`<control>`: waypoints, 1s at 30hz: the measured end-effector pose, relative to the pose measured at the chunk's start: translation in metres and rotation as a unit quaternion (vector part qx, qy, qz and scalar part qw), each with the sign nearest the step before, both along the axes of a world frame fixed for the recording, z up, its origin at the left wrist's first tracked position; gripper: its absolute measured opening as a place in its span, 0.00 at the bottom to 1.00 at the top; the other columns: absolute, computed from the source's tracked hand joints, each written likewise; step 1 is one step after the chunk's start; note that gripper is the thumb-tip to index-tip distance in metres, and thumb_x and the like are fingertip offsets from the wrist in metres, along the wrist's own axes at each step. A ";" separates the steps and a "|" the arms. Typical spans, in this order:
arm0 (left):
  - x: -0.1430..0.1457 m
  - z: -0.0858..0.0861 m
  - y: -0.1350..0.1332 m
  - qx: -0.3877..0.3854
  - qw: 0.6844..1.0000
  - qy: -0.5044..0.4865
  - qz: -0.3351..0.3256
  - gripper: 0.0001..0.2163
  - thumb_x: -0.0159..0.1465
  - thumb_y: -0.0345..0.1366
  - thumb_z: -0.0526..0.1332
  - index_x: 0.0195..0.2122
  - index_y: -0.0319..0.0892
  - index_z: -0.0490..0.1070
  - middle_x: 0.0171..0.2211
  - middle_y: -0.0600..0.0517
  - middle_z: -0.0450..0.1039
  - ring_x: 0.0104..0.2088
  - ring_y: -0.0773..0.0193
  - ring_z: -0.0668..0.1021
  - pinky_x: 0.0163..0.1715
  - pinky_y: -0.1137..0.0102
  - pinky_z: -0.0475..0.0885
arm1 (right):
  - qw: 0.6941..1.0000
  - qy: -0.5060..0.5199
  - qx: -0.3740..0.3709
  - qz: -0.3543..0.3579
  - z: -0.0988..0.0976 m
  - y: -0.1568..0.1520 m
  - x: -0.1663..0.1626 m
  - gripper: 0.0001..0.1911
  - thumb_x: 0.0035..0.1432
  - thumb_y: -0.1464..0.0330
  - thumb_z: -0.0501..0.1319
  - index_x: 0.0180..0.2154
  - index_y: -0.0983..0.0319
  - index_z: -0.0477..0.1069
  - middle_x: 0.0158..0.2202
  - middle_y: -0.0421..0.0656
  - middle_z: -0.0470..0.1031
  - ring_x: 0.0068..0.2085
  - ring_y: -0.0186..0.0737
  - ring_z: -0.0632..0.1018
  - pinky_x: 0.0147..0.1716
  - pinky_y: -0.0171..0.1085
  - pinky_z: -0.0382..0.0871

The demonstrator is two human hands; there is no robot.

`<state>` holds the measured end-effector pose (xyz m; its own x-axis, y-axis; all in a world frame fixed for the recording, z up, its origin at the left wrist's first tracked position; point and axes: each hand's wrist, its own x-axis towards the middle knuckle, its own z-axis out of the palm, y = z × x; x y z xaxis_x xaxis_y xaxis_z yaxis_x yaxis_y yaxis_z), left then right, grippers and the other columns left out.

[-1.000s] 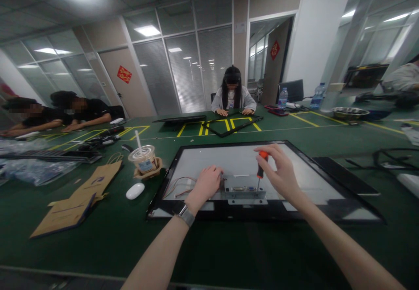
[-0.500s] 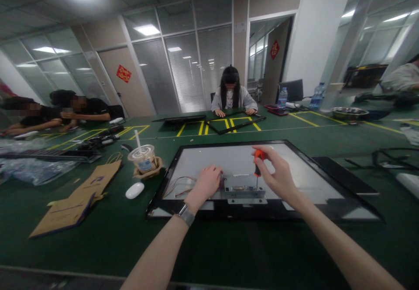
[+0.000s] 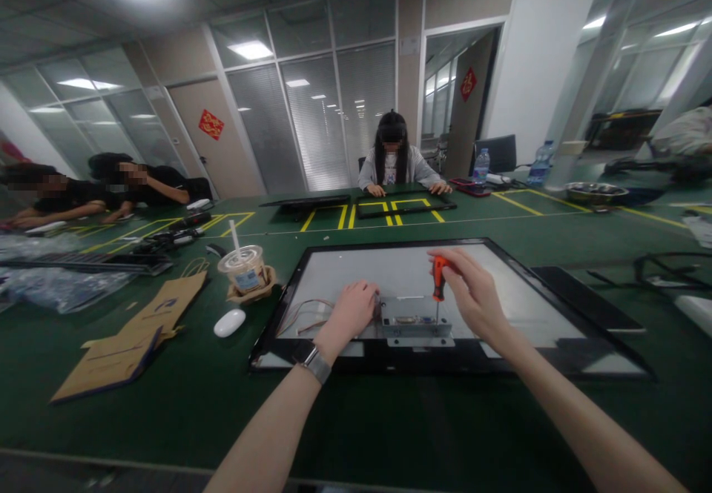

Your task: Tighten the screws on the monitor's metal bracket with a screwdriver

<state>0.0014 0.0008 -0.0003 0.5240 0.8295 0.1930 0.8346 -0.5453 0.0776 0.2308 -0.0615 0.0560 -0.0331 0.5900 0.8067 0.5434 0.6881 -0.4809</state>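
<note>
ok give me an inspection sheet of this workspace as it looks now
surface: green table, yellow lines at the far side
job's things: monitor panel lying flat; metal board near its front edge; screwdriver upright with its tip on the board
clutter: iced drink cup, white mouse, paper bag, plastic wrap at left
hands: left hand resting at the board's left end; right hand gripping the screwdriver
cables: thin wires on the panel left of the left hand
surroundings: person opposite with a black frame; glass office walls
</note>
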 end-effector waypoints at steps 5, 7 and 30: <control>0.000 0.000 0.000 -0.002 1.000 0.009 0.004 0.13 0.70 0.30 0.48 0.49 0.43 0.69 0.46 0.47 0.72 0.47 0.58 0.74 0.49 0.64 0.67 | 0.998 -0.023 0.046 -0.025 0.000 0.001 -0.002 0.10 0.63 0.71 0.57 0.45 0.59 0.73 0.35 0.44 0.71 0.34 0.42 0.75 0.37 0.42 0.69; 0.000 0.000 -0.001 0.002 1.000 0.009 0.003 0.13 0.70 0.30 0.48 0.49 0.43 0.69 0.46 0.47 0.72 0.47 0.58 0.74 0.49 0.64 0.67 | 0.997 -0.022 0.061 -0.039 0.001 0.002 -0.003 0.07 0.61 0.70 0.61 0.42 0.60 0.73 0.35 0.44 0.70 0.33 0.41 0.73 0.36 0.42 0.69; 0.000 0.003 -0.002 0.005 1.000 0.008 0.000 0.13 0.70 0.30 0.48 0.49 0.43 0.70 0.46 0.48 0.72 0.46 0.59 0.74 0.48 0.64 0.68 | 0.998 -0.008 0.051 -0.027 -0.001 -0.001 -0.002 0.13 0.66 0.73 0.50 0.44 0.59 0.72 0.39 0.46 0.72 0.40 0.44 0.75 0.39 0.43 0.68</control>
<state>0.0017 -0.0011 0.0022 0.5276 0.8273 0.1927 0.8353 -0.5466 0.0596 0.2290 -0.0622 0.0553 -0.0167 0.5060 0.8624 0.5881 0.7025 -0.4008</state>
